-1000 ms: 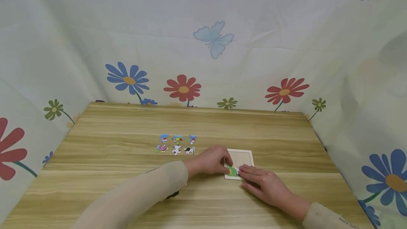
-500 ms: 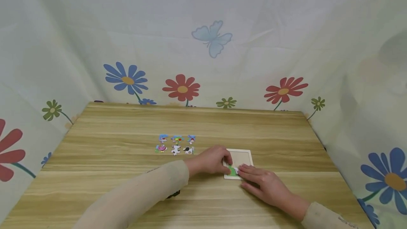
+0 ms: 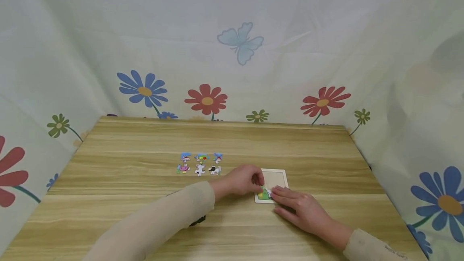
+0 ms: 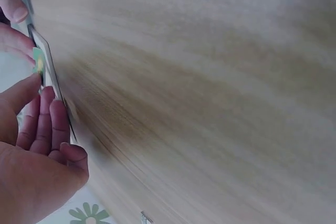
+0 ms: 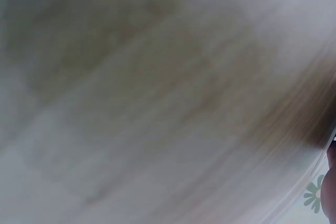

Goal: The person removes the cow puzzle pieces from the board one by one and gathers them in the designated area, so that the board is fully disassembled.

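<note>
A shallow puzzle tray (image 3: 286,176) with a pale border lies right of the table's middle. At its near left corner my left hand (image 3: 243,179) pinches a green jigsaw piece (image 4: 38,60) between thumb and fingers; in the left wrist view the piece stands tilted up from the tray. My right hand (image 3: 302,208) rests with extended fingers over the tray's near right part, its fingertips on a partly covered white bit of the puzzle. The left wrist view shows the left hand (image 4: 44,140) close beside the tray's edge. Only a sliver of the right hand (image 5: 329,187) appears in the right wrist view.
Several loose jigsaw pieces lie in two rows left of the tray, among them a pink one (image 3: 184,168), a white one (image 3: 200,169) and a black-and-white one (image 3: 215,170). The wooden table (image 3: 145,140) meets a flower-printed cloth (image 3: 174,43) at the back and sides.
My left thumb and fingertips have lifted slightly at the tray's near left corner. The right hand stays in place, and the loose pieces lie as before.
</note>
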Available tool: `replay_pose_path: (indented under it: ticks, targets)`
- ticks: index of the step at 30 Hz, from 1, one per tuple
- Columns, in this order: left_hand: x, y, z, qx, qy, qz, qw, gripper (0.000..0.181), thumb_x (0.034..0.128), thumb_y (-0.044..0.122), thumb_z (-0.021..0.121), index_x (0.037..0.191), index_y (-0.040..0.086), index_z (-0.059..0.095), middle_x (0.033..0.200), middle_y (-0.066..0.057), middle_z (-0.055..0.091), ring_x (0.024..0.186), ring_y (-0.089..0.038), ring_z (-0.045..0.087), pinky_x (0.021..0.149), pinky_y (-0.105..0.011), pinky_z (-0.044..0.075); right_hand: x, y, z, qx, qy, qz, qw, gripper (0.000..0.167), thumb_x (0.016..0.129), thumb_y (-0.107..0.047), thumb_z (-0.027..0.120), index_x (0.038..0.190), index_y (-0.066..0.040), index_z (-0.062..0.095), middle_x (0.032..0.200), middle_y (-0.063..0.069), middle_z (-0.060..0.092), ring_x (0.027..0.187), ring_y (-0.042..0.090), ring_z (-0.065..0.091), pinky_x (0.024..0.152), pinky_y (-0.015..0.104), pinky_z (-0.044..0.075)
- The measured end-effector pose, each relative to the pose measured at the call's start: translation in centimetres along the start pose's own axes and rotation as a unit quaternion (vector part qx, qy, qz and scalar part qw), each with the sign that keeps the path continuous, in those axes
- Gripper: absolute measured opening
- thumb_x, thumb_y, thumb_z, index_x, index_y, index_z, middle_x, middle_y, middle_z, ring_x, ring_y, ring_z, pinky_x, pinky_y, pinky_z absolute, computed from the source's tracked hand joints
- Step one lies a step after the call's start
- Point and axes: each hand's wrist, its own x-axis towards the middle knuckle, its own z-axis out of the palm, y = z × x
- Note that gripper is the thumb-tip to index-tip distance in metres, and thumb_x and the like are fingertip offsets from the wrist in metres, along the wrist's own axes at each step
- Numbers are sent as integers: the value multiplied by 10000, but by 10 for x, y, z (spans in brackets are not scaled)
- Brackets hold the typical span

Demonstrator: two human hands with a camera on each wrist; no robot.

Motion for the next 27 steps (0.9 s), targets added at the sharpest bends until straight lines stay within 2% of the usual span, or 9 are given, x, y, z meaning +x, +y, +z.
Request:
replay_pose_path:
  ticks: [8, 15, 21, 27]
  targets:
    - [1, 1, -3, -532, -7, -167, 9984, 107, 807, 109, 743, 832, 144, 645, 739, 84, 611, 695, -34, 561, 666, -189, 463, -1, 0, 0, -67, -102, 85, 9999, 417, 849, -290, 713, 1234, -147, 644, 1267, 5, 597, 1151, 180, 565, 868, 404, 486]
    - [-4, 4, -13, -630, 6, -123, 9979, 77, 824, 114, 735, 845, 127, 662, 751, 82, 623, 709, -43, 569, 672, -194, 467, -2, 1, 2, -34, 46, -42, 10000, 429, 830, -269, 736, 1228, -133, 648, 1248, 23, 610, 1130, 197, 581, 849, 417, 495]
    - [-11, 1, -28, -518, -60, -242, 9983, 66, 844, 149, 722, 862, 156, 659, 785, 89, 631, 731, -52, 568, 687, -214, 472, -2, 1, 2, 20, 73, -94, 9999, 428, 826, -258, 740, 1224, -129, 650, 1248, 25, 610, 1140, 202, 574, 860, 420, 489]
    - [-27, -10, -50, -481, 27, -323, 9983, 62, 849, 177, 721, 870, 171, 663, 804, 84, 644, 739, -86, 580, 684, -245, 487, -2, 2, 2, -1, 56, -110, 9999, 435, 828, -266, 735, 1232, -128, 644, 1255, 23, 605, 1143, 203, 572, 864, 420, 487]
